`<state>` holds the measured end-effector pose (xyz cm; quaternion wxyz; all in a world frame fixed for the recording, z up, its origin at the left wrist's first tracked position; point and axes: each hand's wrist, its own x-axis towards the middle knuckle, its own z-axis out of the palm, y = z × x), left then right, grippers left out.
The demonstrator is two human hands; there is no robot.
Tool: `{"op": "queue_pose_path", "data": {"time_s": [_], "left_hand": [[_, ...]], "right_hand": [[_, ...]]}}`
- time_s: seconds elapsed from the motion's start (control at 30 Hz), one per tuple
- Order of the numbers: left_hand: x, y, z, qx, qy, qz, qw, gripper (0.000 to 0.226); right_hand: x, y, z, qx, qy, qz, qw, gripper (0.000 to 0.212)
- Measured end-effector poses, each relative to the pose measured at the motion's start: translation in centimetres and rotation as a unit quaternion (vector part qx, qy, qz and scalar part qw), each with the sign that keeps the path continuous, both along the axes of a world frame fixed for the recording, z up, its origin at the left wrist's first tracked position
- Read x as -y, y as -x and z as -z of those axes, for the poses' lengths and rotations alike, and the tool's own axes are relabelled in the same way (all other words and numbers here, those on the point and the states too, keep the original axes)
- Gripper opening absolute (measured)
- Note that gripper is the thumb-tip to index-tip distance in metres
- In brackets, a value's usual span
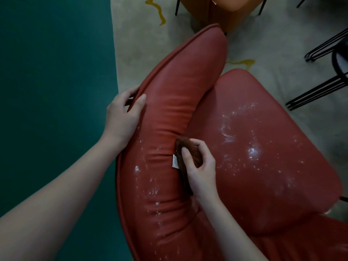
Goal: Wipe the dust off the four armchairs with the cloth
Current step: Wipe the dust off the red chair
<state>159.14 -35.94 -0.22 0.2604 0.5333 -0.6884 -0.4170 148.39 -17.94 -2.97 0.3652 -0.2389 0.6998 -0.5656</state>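
Note:
A red leather armchair fills the middle of the head view, seen from above. White dust specks lie on its seat cushion and on the lower part of the curved backrest. My right hand holds a folded brown cloth with a small white tag, pressed against the inner face of the backrest near the seat crease. My left hand grips the outer rim of the backrest, thumb on top and fingers behind it.
An orange armchair on thin black legs stands at the top. Black metal legs of another piece of furniture show at the right. A pale rug with yellow lines lies under the chairs; green floor is on the left.

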Motion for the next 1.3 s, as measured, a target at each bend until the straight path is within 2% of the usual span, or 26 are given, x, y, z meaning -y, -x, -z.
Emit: {"op": "queue_pose_path", "data": {"time_s": [0.2,0.33,0.43,0.53,0.67,0.73,0.9,1.0,1.1,1.2,1.3], "left_hand": [[0.1,-0.8,-0.1,-0.092,-0.061,-0.04,0.993,0.032],[-1.6,-2.2,-0.1,-0.063,-0.02,0.01,0.998,0.035],[-3.2,-4.0,0.1,-0.076,-0.02,0.012,0.997,0.036],[-4.3,-5.0,-0.1,-0.103,-0.044,-0.001,0.994,0.035],[-5.6,-5.9,-0.3,-0.138,-0.07,-0.024,0.988,0.035],[-6.1,-6.3,-0.3,-0.156,-0.086,-0.035,0.983,0.036],[-7.0,-6.9,0.0,-0.176,-0.075,-0.042,0.981,0.033],[-7.3,-7.0,0.2,-0.194,-0.092,-0.053,0.975,0.032],[-7.2,-7.0,0.4,-0.192,-0.112,-0.059,0.973,0.036],[-7.2,-7.1,0.5,-0.204,-0.129,-0.063,0.968,0.039],[-7.2,-7.1,0.5,-0.21,-0.134,-0.066,0.966,0.033]], "right_hand": [[1.8,-1.4,-2.2,-0.097,0.01,0.008,0.995,0.01],[3.6,-2.0,-3.2,-0.201,0.022,-0.003,0.979,0.016],[2.9,-2.8,-3.6,-0.255,0.035,-0.056,0.965,0.016],[2.0,-3.0,-4.2,-0.266,0.053,-0.112,0.956,0.015],[4.4,-1.9,-4.6,-0.281,0.055,-0.074,0.955,0.017],[5.9,-2.0,-4.6,-0.297,0.054,-0.09,0.949,0.016],[5.1,-2.6,-5.3,-0.345,0.067,-0.225,0.909,0.017],[7.0,-0.9,-6.3,-0.352,0.079,-0.219,0.907,0.017],[11.1,0.7,-6.3,-0.403,0.069,-0.211,0.888,0.018],[13.2,1.3,-5.5,-0.429,0.028,-0.282,0.857,0.02],[13.1,1.7,-5.7,-0.425,0.033,-0.336,0.84,0.02]]}}
